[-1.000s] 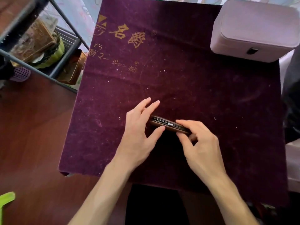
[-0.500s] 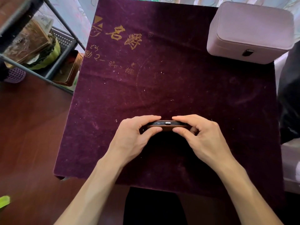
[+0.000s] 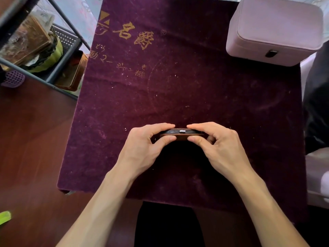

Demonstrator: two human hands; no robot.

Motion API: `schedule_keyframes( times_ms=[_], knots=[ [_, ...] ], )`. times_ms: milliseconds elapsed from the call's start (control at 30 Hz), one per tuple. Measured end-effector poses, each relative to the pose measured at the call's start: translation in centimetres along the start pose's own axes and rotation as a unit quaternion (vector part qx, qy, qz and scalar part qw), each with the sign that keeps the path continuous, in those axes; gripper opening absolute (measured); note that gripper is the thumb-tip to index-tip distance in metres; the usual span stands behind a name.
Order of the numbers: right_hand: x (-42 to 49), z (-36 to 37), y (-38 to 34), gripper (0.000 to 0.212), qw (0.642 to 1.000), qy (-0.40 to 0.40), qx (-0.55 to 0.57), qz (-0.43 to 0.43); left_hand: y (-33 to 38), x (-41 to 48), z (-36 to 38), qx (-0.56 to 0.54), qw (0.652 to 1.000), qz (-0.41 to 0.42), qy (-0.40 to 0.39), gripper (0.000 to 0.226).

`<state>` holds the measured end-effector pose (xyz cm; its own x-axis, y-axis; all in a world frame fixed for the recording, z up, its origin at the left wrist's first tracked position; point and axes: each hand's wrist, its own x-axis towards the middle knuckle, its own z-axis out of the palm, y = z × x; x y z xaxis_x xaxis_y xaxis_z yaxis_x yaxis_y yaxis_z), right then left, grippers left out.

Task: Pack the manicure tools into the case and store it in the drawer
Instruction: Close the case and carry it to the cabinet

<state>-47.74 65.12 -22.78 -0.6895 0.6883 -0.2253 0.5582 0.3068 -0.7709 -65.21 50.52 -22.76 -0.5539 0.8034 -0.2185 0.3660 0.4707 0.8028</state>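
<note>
A flat brown manicure case (image 3: 182,134) with a small silver clasp on its near edge is held just over the purple velvet mat (image 3: 195,86). My left hand (image 3: 146,147) pinches its left end, fingers on top and thumb below. My right hand (image 3: 219,147) pinches the right end the same way. The case looks closed and lies level. No loose manicure tools are visible. A pale pink box (image 3: 274,31) with a dark clasp on its front stands at the mat's far right corner.
The mat covers a small table over a dark wood floor (image 3: 32,148). A metal shelf rack (image 3: 58,56) with tins, a green bag and a purple basket stands at the far left. Dark fabric (image 3: 318,104) lies along the right edge.
The case was tilted and held loosely a second ago; both hands have squared it up and now pinch it level from both ends. The hands sit slightly nearer me.
</note>
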Motion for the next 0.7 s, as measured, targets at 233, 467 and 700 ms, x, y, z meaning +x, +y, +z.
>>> schedule_keyframes(
  times_ms=[233,467,700],
  knots=[
    [0.2,-0.1,-0.9,0.026,0.999,-0.001,-0.009,0.032,1.0,0.2,-0.2,0.014,1.000,-0.015,-0.011,0.028],
    [-1.8,-3.4,-7.8,0.032,0.964,-0.102,-0.245,-0.010,6.7,-2.4,-3.5,0.042,0.994,-0.034,-0.094,0.030],
    [-13.5,-8.3,-15.0,0.031,0.962,-0.161,-0.217,0.039,15.7,-13.0,-8.8,0.066,0.984,-0.031,-0.163,0.035]
  ],
)
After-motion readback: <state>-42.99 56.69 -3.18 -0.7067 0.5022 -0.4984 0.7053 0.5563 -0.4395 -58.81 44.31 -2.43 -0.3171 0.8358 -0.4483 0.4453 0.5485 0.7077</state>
